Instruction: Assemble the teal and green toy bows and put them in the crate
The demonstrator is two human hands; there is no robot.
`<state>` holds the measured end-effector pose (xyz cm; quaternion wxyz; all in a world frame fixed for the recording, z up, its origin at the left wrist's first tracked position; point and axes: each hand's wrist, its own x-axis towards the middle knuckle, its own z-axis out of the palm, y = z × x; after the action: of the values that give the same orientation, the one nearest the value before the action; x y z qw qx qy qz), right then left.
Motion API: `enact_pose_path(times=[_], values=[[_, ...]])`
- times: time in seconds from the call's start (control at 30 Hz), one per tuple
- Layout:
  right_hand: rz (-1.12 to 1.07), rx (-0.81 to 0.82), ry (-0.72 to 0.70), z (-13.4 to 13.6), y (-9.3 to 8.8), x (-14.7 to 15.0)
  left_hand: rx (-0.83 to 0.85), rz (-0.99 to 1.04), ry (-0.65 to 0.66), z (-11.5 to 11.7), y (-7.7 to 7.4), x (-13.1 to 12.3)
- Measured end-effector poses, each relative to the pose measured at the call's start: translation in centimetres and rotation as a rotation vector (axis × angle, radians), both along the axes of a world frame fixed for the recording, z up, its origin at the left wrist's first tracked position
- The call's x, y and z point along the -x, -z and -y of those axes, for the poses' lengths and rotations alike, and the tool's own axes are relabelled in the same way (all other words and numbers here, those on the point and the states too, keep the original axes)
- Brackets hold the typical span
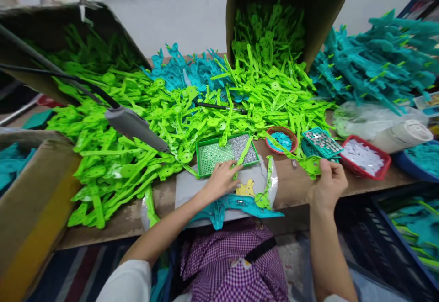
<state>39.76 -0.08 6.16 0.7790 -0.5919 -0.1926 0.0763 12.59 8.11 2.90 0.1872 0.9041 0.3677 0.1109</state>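
My left hand (222,179) rests at the near edge of a green tray (206,158) of tiny silver parts, fingers curled as if pinching something too small to see. My right hand (327,184) grips a lime green plastic strap piece (310,164) by its round end, beside a teal tray (321,142) of small metal discs. A teal plastic piece (236,205) lies flat on a grey sheet (192,188) at the table's near edge, with another green strap (265,192) on it.
A big heap of lime green straps (137,119) covers the table, spilling from two tipped cardboard boxes (308,5). Teal pieces (377,60) pile at back right. A red bowl (281,139), a red tray of white bits (364,156), a tape roll (409,133) and a grey lamp arm (133,126) stand nearby.
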Motion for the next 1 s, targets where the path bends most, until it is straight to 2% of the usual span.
enact_pose_path(times=[0.1, 0.17, 0.23, 0.3, 0.37, 0.53, 0.6, 0.63, 0.7, 0.73, 0.8, 0.87, 0.93, 1.0], values=[[-0.055, -0.008, -0.026, 0.3, 0.2, 0.8, -0.046, 0.076, 0.003, 0.3, 1.3, 0.1], [-0.059, -0.009, -0.02, 0.7, 0.1, 1.0, -0.106, 0.193, -0.015, -0.2, 1.1, -0.1], [-0.054, -0.019, -0.001, 1.0, 0.0, 1.2, -0.186, 0.32, -0.038, -1.2, 0.3, -1.0], [-0.046, -0.033, 0.021, 1.3, 0.0, 1.5, -0.267, 0.435, -0.066, -3.3, -0.6, -2.5], [-0.036, -0.041, 0.039, 1.5, 0.0, 1.9, -0.32, 0.512, -0.114, -6.4, -1.2, -4.5], [0.047, 0.017, 0.056, 2.7, 0.5, 3.2, -0.273, 0.671, -0.326, -15.0, -2.4, -7.8], [0.082, 0.049, 0.076, 3.5, 1.1, 3.3, -0.228, 0.714, -0.379, -16.6, -3.2, -8.0], [0.099, 0.062, 0.1, 3.8, 1.6, 3.3, -0.205, 0.733, -0.404, -16.6, -3.7, -8.0], [0.206, 0.099, 0.168, 4.5, 2.5, 3.3, -0.082, 0.768, -0.434, -14.7, -4.4, -8.1], [0.325, 0.128, 0.189, 4.7, 2.9, 3.4, 0.055, 0.778, -0.413, -12.9, -4.5, -8.1], [0.677, 0.188, 0.137, 5.1, 3.6, 4.2, 0.536, 0.694, -0.255, -8.0, -4.3, -8.4], [1.047, 0.209, -0.05, 5.2, 3.9, 5.5, 0.989, 0.619, -0.085, -2.6, -3.3, -8.7], [1.274, 0.208, -0.27, 5.4, 3.8, 7.0, 1.173, 0.69, -0.108, 1.4, -2.1, -8.8], [1.326, 0.244, -0.466, 5.9, 3.6, 7.7, 1.277, 0.773, -0.173, 3.5, -1.0, -8.6]])
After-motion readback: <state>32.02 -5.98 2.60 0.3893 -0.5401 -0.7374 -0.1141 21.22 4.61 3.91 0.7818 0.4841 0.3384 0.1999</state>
